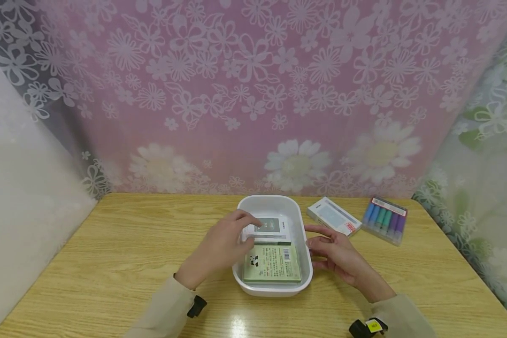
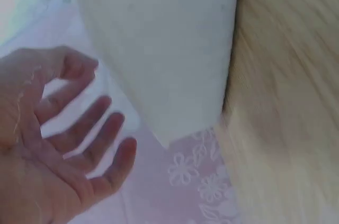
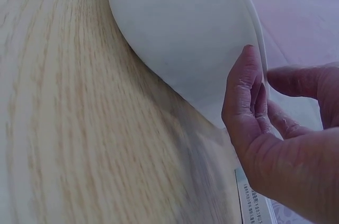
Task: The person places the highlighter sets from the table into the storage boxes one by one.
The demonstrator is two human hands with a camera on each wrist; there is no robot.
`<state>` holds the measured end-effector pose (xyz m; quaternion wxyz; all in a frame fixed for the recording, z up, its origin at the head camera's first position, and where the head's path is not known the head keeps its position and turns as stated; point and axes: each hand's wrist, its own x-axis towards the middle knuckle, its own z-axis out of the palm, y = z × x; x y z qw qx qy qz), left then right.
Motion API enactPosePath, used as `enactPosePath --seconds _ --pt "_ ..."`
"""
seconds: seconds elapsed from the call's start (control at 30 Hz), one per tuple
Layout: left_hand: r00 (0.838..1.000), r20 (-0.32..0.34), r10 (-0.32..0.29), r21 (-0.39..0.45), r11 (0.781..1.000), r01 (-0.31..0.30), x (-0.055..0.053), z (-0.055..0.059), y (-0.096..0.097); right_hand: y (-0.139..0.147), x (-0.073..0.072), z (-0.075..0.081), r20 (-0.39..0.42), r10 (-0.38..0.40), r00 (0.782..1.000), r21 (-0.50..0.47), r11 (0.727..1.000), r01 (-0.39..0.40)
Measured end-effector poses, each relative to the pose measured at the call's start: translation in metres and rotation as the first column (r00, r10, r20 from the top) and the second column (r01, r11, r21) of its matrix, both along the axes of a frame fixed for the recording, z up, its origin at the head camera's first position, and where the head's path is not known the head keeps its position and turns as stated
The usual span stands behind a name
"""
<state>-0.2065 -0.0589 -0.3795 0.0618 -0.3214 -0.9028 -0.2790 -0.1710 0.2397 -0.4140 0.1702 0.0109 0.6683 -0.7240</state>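
A white plastic tub (image 1: 272, 292) stands on the table. Inside it lie a pale green packet (image 1: 274, 267) with a panda picture and, behind that, a white box with a grey-green panel (image 1: 272, 225). My left hand (image 1: 226, 241) is over the tub's left rim, its fingers loosely bent above the white box. In the left wrist view this hand (image 2: 63, 134) has nothing between its fingers. At the right rim, my right hand (image 1: 340, 253) pinches the tub's edge. The right wrist view shows its thumb (image 3: 296, 81) at the rim and fingers against the outer wall.
To the tub's right lies a white flat box (image 1: 334, 216) with a red mark. Beyond it is a clear case of blue, green and purple markers (image 1: 384, 220). A flowered curtain (image 1: 253, 94) hangs behind the wooden table (image 1: 152, 225).
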Motion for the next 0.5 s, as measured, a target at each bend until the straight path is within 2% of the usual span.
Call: enactPosePath --seconds 0.07,0.13,0.23,0.33,0.4,0.5 --pt "0.996 0.044 0.073 0.066 0.995 -0.076 -0.001 -0.002 -0.007 0.000 0.000 0.000 -0.004 -0.006 1.000 0.016 1.000 0.006" --pt "0.985 0.114 0.127 0.119 0.983 -0.140 -0.003 -0.005 -0.012 0.001 0.000 0.000 -0.011 -0.007 1.000 0.037 0.999 0.007" --pt "0.952 0.256 0.166 0.180 0.960 -0.216 -0.006 -0.012 -0.019 0.002 -0.001 -0.001 -0.014 -0.012 1.000 0.065 0.998 0.013" --pt "0.902 0.409 0.140 0.249 0.934 -0.258 -0.007 -0.019 -0.024 0.002 -0.002 0.000 -0.018 -0.004 1.000 0.080 0.997 0.005" --pt "0.853 0.513 0.098 0.295 0.913 -0.282 -0.007 -0.023 -0.026 0.002 -0.002 0.000 -0.022 -0.002 1.000 0.095 0.996 0.004" --pt "0.780 0.625 0.020 0.361 0.879 -0.312 -0.008 -0.027 -0.027 0.001 -0.003 0.002 -0.057 0.003 0.998 0.168 0.986 0.007"
